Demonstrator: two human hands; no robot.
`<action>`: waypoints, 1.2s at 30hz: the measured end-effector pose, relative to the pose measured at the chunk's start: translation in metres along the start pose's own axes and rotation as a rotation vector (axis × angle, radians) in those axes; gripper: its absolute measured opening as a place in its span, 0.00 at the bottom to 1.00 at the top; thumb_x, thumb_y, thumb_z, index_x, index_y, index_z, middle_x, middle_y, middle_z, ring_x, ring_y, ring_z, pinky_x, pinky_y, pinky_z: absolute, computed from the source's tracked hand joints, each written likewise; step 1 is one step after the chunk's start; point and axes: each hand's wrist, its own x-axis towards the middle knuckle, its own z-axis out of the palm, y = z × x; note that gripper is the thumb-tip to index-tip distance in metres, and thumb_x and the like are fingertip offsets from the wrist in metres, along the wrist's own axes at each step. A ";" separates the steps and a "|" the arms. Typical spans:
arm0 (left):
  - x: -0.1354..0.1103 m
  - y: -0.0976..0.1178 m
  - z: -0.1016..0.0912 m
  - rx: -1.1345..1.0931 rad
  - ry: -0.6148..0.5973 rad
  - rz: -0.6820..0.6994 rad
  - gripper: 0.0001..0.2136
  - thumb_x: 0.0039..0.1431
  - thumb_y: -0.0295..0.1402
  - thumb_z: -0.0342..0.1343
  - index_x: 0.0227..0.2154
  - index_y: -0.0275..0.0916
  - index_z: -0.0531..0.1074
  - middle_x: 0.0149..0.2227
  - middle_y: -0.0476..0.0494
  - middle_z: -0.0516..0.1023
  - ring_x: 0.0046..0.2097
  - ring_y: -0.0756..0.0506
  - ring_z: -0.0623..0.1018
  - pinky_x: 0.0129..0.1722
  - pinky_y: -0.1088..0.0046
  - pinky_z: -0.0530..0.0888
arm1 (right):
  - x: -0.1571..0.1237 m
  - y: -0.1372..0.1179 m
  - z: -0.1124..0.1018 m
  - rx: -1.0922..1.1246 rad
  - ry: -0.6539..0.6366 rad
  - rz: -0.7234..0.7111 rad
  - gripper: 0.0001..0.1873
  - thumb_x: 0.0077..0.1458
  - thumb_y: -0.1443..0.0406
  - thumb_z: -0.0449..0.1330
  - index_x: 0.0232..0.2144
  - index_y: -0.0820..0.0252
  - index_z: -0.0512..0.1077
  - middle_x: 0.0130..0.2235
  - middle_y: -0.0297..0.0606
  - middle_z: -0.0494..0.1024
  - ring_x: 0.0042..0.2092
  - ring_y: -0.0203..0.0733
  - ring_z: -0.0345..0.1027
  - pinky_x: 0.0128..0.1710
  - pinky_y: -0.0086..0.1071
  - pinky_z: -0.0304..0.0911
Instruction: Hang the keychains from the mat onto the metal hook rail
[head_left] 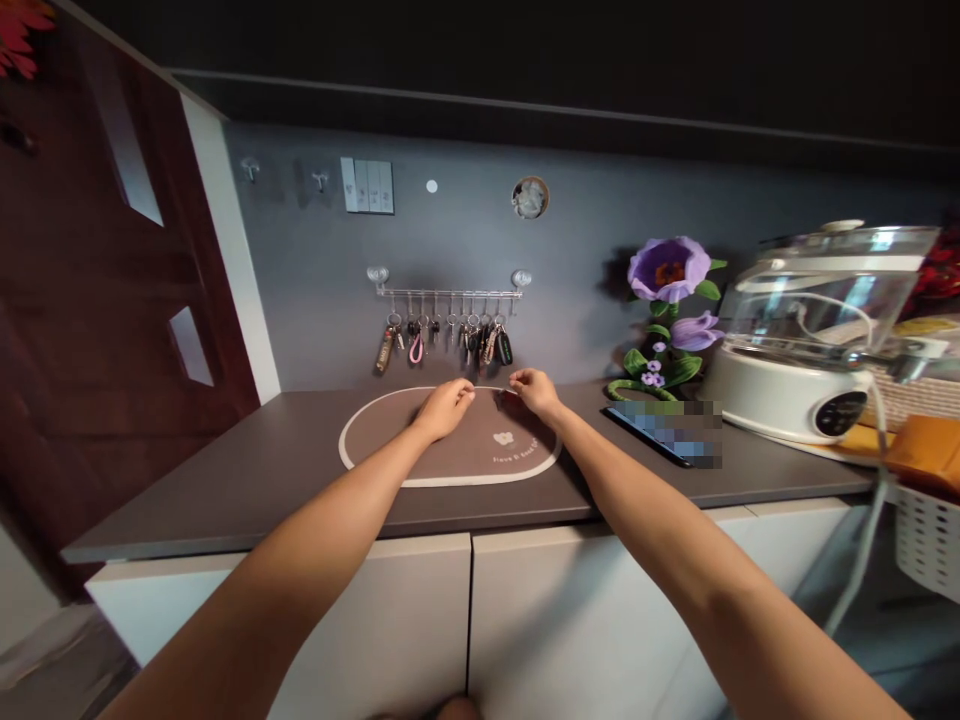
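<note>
My left hand [444, 410] is above the brown oval mat [420, 462], fingers curled together; what they hold, if anything, is hidden. Just to its right, my right hand [535, 392] has thumb and fingertips pinched near the mat's far edge. A small dark patch shows below those fingertips; I cannot tell whether it is an object or shadow. Behind both hands, a clear hook rail [450, 294] on the grey wall carries several key rings, among them a pink loop [416, 348], a brown tag [385, 351] and a black key fob [504, 347].
On the counter [247, 470] to the right lie a phone [652, 432], purple artificial flowers [670, 270] and a white appliance with a clear top [787, 390]. Its cord hangs over the front. A dark cabinet [525, 60] overhangs; a brown door [112, 300] stands left.
</note>
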 end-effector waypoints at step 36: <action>0.002 -0.006 0.004 0.039 -0.019 -0.050 0.09 0.54 0.29 0.47 0.35 0.36 0.70 0.34 0.43 0.75 0.35 0.49 0.73 0.37 0.74 0.69 | -0.004 -0.006 0.008 -0.040 -0.289 -0.151 0.09 0.50 0.63 0.53 0.25 0.62 0.69 0.24 0.33 0.73 0.26 0.31 0.62 0.30 0.25 0.56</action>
